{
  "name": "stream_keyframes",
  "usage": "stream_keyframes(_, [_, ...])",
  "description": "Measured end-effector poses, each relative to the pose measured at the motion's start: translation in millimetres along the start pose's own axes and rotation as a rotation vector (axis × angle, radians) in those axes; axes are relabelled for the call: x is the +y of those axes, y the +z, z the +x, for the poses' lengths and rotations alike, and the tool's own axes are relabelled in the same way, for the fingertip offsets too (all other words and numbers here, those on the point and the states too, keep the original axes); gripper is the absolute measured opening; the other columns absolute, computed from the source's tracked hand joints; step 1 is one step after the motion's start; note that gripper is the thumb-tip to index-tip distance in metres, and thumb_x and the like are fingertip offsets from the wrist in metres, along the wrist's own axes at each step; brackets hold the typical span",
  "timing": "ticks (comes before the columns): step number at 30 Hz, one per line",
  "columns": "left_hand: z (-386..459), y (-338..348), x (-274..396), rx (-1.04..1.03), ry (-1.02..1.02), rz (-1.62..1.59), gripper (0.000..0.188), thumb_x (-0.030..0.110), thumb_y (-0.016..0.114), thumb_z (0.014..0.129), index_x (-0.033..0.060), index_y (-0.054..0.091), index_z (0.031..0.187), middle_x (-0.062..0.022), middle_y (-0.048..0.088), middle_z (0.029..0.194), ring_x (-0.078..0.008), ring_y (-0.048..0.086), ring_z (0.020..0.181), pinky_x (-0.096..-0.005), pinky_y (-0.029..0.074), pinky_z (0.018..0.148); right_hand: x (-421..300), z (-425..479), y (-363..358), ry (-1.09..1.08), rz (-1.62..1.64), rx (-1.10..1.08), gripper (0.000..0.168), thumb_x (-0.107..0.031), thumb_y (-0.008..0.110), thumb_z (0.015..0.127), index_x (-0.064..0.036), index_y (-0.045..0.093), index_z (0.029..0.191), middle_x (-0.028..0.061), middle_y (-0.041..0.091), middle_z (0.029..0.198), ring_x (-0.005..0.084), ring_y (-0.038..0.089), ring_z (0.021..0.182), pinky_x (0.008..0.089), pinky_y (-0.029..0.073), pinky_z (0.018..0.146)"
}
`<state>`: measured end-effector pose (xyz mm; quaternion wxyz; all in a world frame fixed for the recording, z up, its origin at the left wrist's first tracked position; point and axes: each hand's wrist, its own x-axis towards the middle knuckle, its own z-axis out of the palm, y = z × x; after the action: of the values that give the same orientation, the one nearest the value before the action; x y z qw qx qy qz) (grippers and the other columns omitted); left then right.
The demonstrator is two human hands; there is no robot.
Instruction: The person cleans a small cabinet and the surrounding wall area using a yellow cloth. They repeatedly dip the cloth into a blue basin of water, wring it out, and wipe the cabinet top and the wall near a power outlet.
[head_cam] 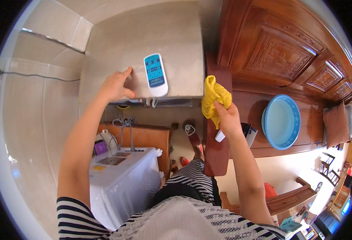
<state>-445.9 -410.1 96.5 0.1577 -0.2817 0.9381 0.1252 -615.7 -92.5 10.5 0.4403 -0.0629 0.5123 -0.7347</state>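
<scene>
My left hand is at the front edge of a grey, flat-topped surface, fingers apart and holding nothing. To its right on that surface lies a white remote control with a blue printed face. In my right hand is a bunched yellow cloth, just off the surface's right side, over the armrest of a dark red wooden bench. Whether the cloth touches the armrest I cannot tell. A white object lies on the armrest below that hand.
On the bench seat stands a blue plastic basin with pale liquid in it. A brown cushion is farther right. At lower left is a white-covered appliance beside a tied grey cable. Tiled wall borders the left.
</scene>
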Motion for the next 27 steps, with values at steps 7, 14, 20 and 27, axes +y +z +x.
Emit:
stream_keyframes(7, [-53.8,2.6,-41.6,0.176,0.013,-0.218,0.064,0.025,0.066,0.077,0.014,0.038,0.134,-0.0229,0.042,0.127,-0.0351,0.042,0.118,-0.0382,0.035,0.098,-15.0,-65.1,37.1,-0.067,0.414,-0.033,0.029,-0.005,0.048,0.09,0.0,0.048,0.119,0.0094,0.057,0.111,0.0208,0.058,0.099,0.0335,0.049,0.085])
stream_keyframes(14, [-205.0,-75.4,-39.3,0.442,-0.073,-0.154,0.055,0.026,0.059,0.083,0.0165,0.039,0.133,-0.0184,0.034,0.138,-0.0304,0.034,0.128,-0.0385,0.032,0.101,-10.0,-24.2,113.1,-1.248,-1.373,-0.253,0.044,0.008,0.052,0.071,0.002,0.051,0.115,0.02,0.05,0.121,0.0362,0.049,0.11,0.0428,0.039,0.095])
stream_keyframes(20, [-329.7,-64.7,-69.7,0.615,-0.279,-0.405,0.058,0.015,0.062,0.081,0.0153,0.039,0.134,-0.0121,0.038,0.137,-0.0247,0.037,0.125,-0.0354,0.034,0.098,26.0,31.7,162.9,-1.37,-1.998,-0.765,0.038,-0.004,0.049,0.075,0.002,0.051,0.112,0.0189,0.044,0.128,0.033,0.039,0.122,0.0455,0.027,0.105])
stream_keyframes(27, [-357.7,-16.7,-103.7,0.631,-0.437,-0.554,0.057,0.015,0.063,0.08,0.0113,0.041,0.132,-0.011,0.044,0.132,-0.0247,0.044,0.118,-0.0348,0.035,0.097,37.3,42.8,182.8,-1.343,-1.997,-0.899,0.035,-0.008,0.049,0.075,0.005,0.052,0.108,0.0221,0.043,0.127,0.0358,0.04,0.12,0.0463,0.028,0.103])
